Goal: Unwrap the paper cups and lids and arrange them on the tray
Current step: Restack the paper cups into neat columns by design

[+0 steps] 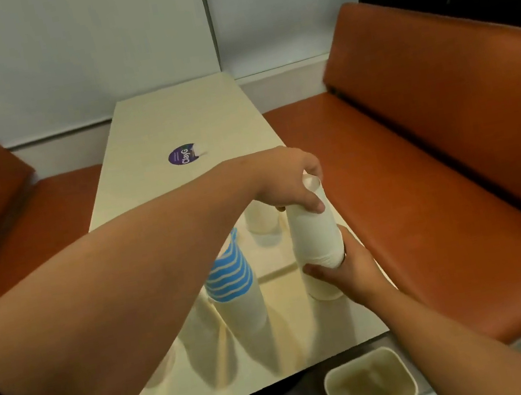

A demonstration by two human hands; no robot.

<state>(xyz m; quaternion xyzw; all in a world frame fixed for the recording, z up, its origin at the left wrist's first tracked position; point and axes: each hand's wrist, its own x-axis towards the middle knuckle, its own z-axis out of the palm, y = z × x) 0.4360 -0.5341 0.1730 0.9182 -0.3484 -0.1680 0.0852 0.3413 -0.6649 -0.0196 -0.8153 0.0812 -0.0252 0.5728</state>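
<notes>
Between both hands' grip (319,232), cup stack (316,232)

A white cup stack (313,223) is being held upright over the bench (170,129), gripped above by the left hand (287,182) and below by the right hand (351,268).

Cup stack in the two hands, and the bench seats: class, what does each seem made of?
Cup stack: likely paper, matte white, with thin layered rims showing at its lower end. Bench seats: probably leather or vinyl, smooth orange-brown with a soft sheen.
</notes>
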